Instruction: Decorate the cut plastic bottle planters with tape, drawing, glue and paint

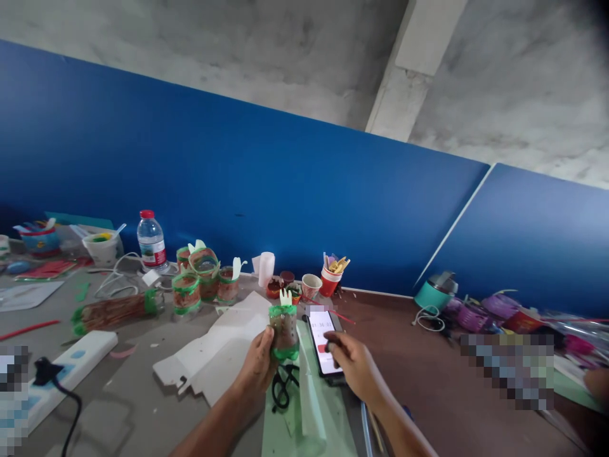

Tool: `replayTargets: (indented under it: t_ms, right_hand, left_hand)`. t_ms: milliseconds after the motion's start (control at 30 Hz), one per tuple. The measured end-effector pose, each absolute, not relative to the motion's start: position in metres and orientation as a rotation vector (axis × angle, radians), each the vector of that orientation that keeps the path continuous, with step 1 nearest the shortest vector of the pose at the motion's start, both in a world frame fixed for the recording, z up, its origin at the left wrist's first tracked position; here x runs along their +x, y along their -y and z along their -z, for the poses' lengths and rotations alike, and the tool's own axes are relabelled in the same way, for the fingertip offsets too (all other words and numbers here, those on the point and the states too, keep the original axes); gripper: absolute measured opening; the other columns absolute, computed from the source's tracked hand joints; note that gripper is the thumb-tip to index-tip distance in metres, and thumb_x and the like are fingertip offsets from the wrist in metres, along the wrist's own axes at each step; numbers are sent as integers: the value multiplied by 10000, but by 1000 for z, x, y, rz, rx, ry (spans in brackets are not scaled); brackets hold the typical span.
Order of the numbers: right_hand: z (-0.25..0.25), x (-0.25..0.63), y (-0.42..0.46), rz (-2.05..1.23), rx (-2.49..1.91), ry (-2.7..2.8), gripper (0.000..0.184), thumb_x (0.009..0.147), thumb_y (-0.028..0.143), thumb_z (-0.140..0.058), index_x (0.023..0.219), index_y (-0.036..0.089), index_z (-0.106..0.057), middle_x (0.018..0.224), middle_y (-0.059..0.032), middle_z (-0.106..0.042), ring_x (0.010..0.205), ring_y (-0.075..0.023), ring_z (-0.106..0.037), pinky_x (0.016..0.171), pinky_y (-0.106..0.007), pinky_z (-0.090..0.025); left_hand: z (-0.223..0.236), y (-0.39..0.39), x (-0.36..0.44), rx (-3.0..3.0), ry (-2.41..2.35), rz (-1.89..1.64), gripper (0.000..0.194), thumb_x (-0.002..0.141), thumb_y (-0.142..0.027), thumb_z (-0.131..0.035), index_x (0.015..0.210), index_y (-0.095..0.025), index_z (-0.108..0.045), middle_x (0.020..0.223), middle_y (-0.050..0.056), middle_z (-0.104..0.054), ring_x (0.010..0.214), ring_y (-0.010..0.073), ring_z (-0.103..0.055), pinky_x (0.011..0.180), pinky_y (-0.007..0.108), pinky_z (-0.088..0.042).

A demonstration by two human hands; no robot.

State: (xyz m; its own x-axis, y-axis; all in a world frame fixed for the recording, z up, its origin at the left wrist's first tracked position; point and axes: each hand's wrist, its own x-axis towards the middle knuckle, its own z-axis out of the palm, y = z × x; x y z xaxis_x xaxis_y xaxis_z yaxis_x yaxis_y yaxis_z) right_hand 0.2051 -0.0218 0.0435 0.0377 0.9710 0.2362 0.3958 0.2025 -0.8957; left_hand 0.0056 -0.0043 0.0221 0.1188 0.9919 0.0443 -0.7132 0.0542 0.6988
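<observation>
In my left hand (261, 357) is a small clear plastic cup (286, 335) with brown paint and green top and bottom edges, held upright. A white cut-out like a little fence or hand (285, 297) sticks up at its top. My right hand (353, 359) is over a phone (321, 346) with a timer on its screen; a fingertip is at the red button, the other fingers are partly curled and hold nothing I can see. Below the cup lie black-handled scissors (281, 388) on a light green sheet (333, 422).
Similar painted cups (186, 294) stand behind to the left, with a water bottle (152, 242) beyond. White paper (221, 346) and a power strip (71, 374) lie left. A red cup of sticks (330, 279) stands near the blue partition (266, 184). Someone else's hand (597, 384) shows far right.
</observation>
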Motion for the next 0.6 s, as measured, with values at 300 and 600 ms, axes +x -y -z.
replayTargets:
  t_ms: [300,600]
  right_hand:
    - [-35,155,-11,-1014,-1179,1564,376,805,522,-603,831,174,-742,576,-9,-602,509,-147,-486,484,-252,-391]
    - [-33,155,-4,-790,-1069,1485,254,801,419,-636,899,210,-742,993,-86,-686,927,-229,-608,855,-337,-480]
  left_hand:
    - [-31,14,5,806,-511,-1297,486,660,-609,-753,741,-131,-712,703,76,-685,750,216,-642,753,318,-495]
    - [-21,17,5,842,-584,-1237,518,677,-620,-731,892,-150,-754,873,118,-724,895,259,-653,802,342,-517]
